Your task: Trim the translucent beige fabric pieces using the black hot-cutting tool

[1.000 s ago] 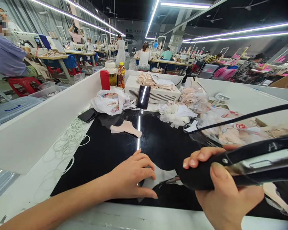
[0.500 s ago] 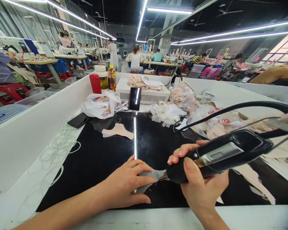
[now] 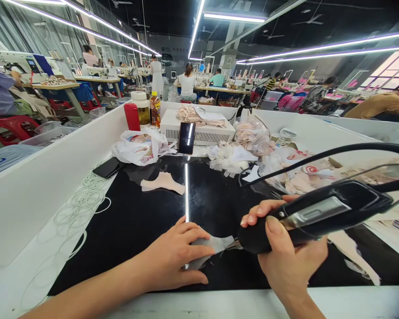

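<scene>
Head view: your left hand point(image 3: 177, 254) lies palm down, fingers spread, over a thin greyish piece point(image 3: 219, 243) on the black mat point(image 3: 129, 226); it presses from above rather than grasps. Part of the piece is under your fingers; the rest sticks out to their right, toward the tool. Your right hand point(image 3: 291, 261) is closed around a black handheld tool point(image 3: 319, 215), thumb along its upper side. The narrow metal tip point(image 3: 234, 244) points left and sits at the right end of the piece. Whether it touches, or is just beside the edge, cannot be told at this size. A black cable point(image 3: 319, 159) arches above the tool from the right.

Step in hand, as judged: you are working the edge of the piece with the tip, the left hand serving as a hold-down. No cut or seam can be made out, so the tool's exact action is unconfirmed.

Next move, as judged, calls for firm, even pressure from your left fingers, clear of the tip, and a steady right wrist so the tip follows the edge. Note the cable: slack should hang free.

Nearby: a pale pink piece point(image 3: 164, 181) lies flat beyond your left hand; further pink scraps point(image 3: 355, 254) lie right of your right hand.
</scene>
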`<state>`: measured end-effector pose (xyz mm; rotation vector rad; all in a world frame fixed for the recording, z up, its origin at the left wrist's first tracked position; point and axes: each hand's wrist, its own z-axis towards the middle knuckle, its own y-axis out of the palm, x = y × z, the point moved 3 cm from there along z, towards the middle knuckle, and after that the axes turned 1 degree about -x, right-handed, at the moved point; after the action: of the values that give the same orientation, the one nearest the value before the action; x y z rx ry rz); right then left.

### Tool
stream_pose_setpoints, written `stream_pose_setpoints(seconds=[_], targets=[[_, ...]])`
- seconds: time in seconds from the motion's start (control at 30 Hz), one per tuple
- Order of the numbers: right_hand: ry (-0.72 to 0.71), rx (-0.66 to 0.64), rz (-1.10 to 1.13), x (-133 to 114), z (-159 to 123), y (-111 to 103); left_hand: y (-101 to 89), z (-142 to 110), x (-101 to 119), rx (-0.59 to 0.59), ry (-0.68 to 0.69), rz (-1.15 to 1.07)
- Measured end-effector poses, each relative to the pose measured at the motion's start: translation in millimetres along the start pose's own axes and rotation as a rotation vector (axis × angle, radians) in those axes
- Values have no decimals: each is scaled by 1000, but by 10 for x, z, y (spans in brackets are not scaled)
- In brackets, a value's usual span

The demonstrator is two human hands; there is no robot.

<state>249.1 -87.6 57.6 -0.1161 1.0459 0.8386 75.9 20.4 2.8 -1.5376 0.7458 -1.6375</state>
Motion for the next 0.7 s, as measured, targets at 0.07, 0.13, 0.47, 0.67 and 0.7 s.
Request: stream_pose_setpoints(seconds=[0.07, 0.13, 0.47, 0.67, 0.7], targets=[[-4, -10, 8, 9, -1, 0, -4, 0, 4, 1, 0, 0], [-12, -14, 9, 19, -4, -4, -11, 1, 8, -1, 0, 1], [-4, 27, -38, 6, 11, -19, -24, 0, 14, -14, -22, -7], [-46, 115, -38, -37, 96, -76, -19, -3, -3, -18, -27, -24], [-43, 113, -39, -29, 100, -82, -20, -1, -3, -16, -27, -26]])
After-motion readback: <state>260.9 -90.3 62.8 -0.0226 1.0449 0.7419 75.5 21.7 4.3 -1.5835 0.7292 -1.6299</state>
